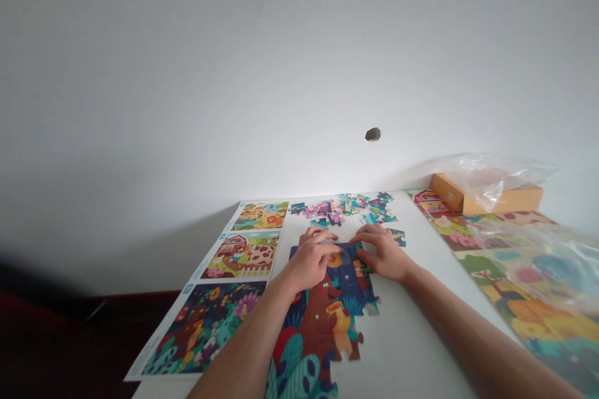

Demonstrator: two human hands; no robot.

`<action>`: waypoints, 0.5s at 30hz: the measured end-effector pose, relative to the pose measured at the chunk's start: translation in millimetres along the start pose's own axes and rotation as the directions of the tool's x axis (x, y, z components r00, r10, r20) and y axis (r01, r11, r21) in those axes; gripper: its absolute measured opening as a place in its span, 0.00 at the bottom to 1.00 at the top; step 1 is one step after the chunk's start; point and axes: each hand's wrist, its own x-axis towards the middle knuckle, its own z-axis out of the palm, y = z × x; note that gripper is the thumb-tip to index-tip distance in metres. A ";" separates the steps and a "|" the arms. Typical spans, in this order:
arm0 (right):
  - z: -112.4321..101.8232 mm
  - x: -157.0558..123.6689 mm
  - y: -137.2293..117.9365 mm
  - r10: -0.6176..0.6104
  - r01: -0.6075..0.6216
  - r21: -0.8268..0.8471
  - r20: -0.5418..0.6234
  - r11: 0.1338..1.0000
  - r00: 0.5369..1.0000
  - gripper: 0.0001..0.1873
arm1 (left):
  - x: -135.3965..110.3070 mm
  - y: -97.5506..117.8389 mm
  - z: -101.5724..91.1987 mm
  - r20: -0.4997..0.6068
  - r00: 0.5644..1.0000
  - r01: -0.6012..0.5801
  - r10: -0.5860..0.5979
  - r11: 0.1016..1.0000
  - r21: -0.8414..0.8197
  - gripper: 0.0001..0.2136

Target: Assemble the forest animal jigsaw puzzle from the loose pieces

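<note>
A partly joined jigsaw puzzle with a brown bear and dark blue background lies on the white table. My left hand rests on its upper part, fingers curled and pressed down on the pieces. My right hand lies beside it on the puzzle's upper right edge, fingers bent and pressing a piece. The two hands nearly touch at the fingertips. Beyond them sits a heap of loose puzzle pieces in teal, pink and blue.
A reference sheet with three printed pictures lies left of the puzzle, overhanging the table's left edge. At the right are large finished puzzle pictures under clear plastic and a brown cardboard box in a plastic bag. A white wall stands behind.
</note>
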 end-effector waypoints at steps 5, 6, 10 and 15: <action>1.0 0.6 0.9 0.034 -0.034 -0.033 -0.002 0.999 0.999 0.14 | -0.4 -0.4 0.0 0.012 1.000 0.012 -0.012 1.000 0.002 0.19; 0.0 0.5 -1.8 0.042 -0.042 -0.040 -0.010 0.998 0.999 0.13 | -0.3 -0.8 0.2 0.013 1.000 0.012 -0.012 1.000 -0.002 0.20; -15.9 -4.2 -40.4 0.021 -0.006 0.182 -0.083 0.983 0.996 0.08 | 0.2 -3.8 1.7 0.023 1.000 0.022 -0.021 1.000 -0.016 0.20; -56.3 -28.9 -133.2 -0.278 -0.072 0.862 0.239 0.501 0.930 0.16 | -1.0 -6.2 3.0 0.037 0.999 0.040 -0.039 0.999 -0.029 0.20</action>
